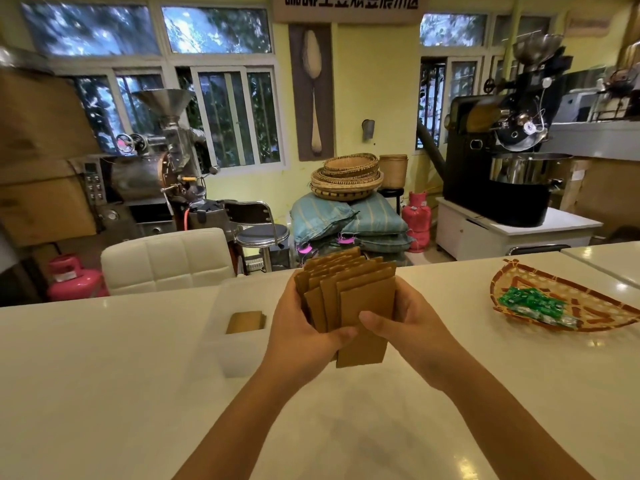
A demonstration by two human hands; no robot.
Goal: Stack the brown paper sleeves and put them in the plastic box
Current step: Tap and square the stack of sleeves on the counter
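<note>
The sleeves [346, 299] are fanned and uneven, so I would tap their lower edges on the table [104, 393] and square them before tipping them into the box [239, 348], which sits at nine o'clock from the hands with a few sleeves already inside. Left hand [304, 327] and right hand [412, 323] each have a grip closed round one side of the bundle, thumbs across the front, forearms converging from below.

We saw the plastic box [239, 355] only faintly, our left hand [301, 327] covering its right side.
</note>
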